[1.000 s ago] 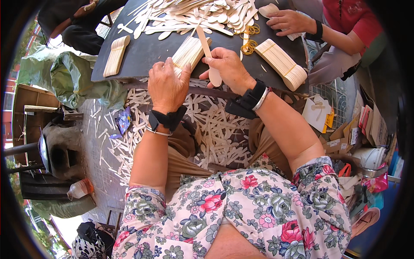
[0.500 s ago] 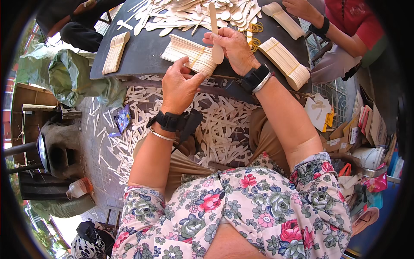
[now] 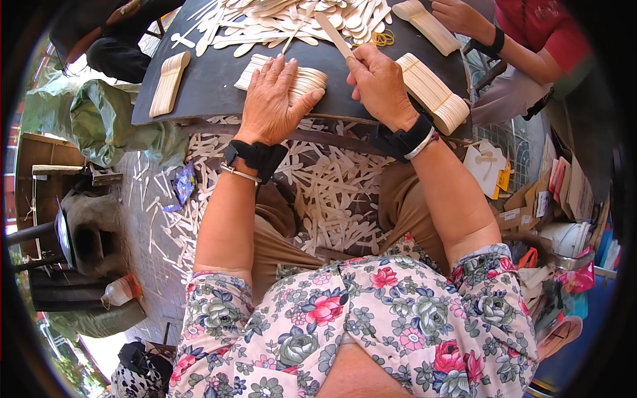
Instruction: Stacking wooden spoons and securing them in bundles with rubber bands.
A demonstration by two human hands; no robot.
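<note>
My left hand [image 3: 271,99] lies flat on a bundle of wooden spoons [image 3: 306,85] near the table's front edge, fingers stretched out and thumb spread aside. Right of it, my right hand [image 3: 383,83] is closed around a single wooden spoon [image 3: 334,36]. Its flat handle end slants up and to the left, toward the loose pile; the bowl is hidden in the hand. A larger bundle of spoons [image 3: 432,93], held by a rubber band, lies just right of that hand. Any band on the bundle under my left hand is covered.
Loose wooden spoons [image 3: 292,21] are heaped at the far side of the dark table [image 3: 206,83]. Yellow rubber bands [image 3: 383,38] lie beside them. More bundles rest at left [image 3: 170,83] and far right [image 3: 426,26]. Spoons litter the ground below. Co-workers sit at both far sides.
My left hand has gone from gripping the bundle's edge to lying flat on top of it. My right hand has turned the spoon from upright to slanting and moved right, off the bundle.
</note>
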